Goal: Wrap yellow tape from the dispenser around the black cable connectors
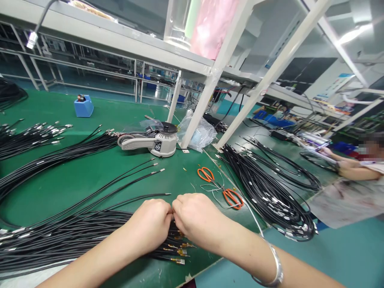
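Note:
My left hand [154,220] and my right hand [192,218] meet at the knuckles, both closed, over the near part of the bench. Whatever is pinched between their fingers is hidden behind the hands. Under them runs a thick bundle of black cables [90,226], whose ends with small brass and white connectors [180,252] stick out below my right hand. A few single cables [129,178] with metal tips lie just beyond my left hand. Two orange-handled scissors [220,186] rest past my right hand, tangled with thin pale strands.
A grey tape dispenser [162,140] stands mid-bench beside a clear plastic bag [196,130]. Farther left is a blue box [84,106]. White posts [207,88] rise from the green bench. More coiled cables [267,192] lie at right, near another person's arm [357,168].

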Motion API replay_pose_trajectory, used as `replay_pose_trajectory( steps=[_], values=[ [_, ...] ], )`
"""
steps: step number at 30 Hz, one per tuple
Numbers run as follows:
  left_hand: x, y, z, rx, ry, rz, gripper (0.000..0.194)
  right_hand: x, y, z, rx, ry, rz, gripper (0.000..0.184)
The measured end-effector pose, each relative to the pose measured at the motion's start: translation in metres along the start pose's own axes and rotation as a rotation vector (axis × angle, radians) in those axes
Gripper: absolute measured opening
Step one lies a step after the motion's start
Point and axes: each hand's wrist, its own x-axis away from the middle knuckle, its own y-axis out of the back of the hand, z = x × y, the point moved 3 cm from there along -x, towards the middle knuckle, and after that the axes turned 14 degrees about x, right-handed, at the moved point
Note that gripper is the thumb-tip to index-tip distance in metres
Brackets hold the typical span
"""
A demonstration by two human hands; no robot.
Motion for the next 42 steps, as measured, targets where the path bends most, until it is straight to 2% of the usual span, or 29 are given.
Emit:
replay_pose_trajectory(
  steps=[8,13,15,19,21,23,25,29,32,34,38,42],
  values=[
    [0.001,-0.007,0.005,-0.034,-0.022,0.022,0.029,-0.005,-0.001,-0.002,-0.048,0.055,0.124,0.016],
    [0.002,-0.011,0.006,-0.07,-0.074,0.085,0.029,-0.006,-0.006,-0.011,-0.204,0.036,0.162,0.017],
    [0.003,-0.011,0.006,-0.094,-0.118,0.118,0.029,-0.006,-0.013,-0.016,-0.406,-0.002,0.202,0.012],
    [0.004,-0.007,0.006,-0.132,-0.199,0.152,0.028,-0.005,-0.038,-0.029,-1.128,-0.213,0.338,0.009],
    [0.003,-0.003,0.007,-0.089,-0.224,0.134,0.027,-0.005,-0.052,-0.034,-1.327,-0.267,0.348,0.006],
    [0.0,0.003,0.008,0.01,-0.222,0.088,0.025,-0.004,-0.064,-0.039,-1.431,-0.321,0.284,0.006],
    [-0.004,0.009,0.009,0.143,-0.167,0.006,0.022,-0.002,-0.075,-0.043,-1.516,-0.409,0.168,0.014],
    [-0.012,0.017,0.015,0.489,0.093,-0.144,0.019,0.005,-0.083,-0.044,-1.589,-0.579,-0.125,0.041],
    [-0.014,0.015,0.018,0.804,0.275,-0.162,0.018,0.008,-0.075,-0.035,-1.63,-0.631,-0.321,0.03],
    [-0.016,0.013,0.019,0.951,0.31,-0.168,0.02,0.006,-0.067,-0.027,-1.674,-0.612,-0.386,0.026],
    [-0.015,0.013,0.019,1.003,0.293,-0.182,0.022,-0.004,-0.056,-0.019,-1.727,-0.601,-0.416,0.019],
    [-0.012,0.017,0.018,0.834,0.21,-0.288,0.017,-0.012,-0.055,-0.022,-1.771,-0.663,-0.428,0.02]
  ],
)
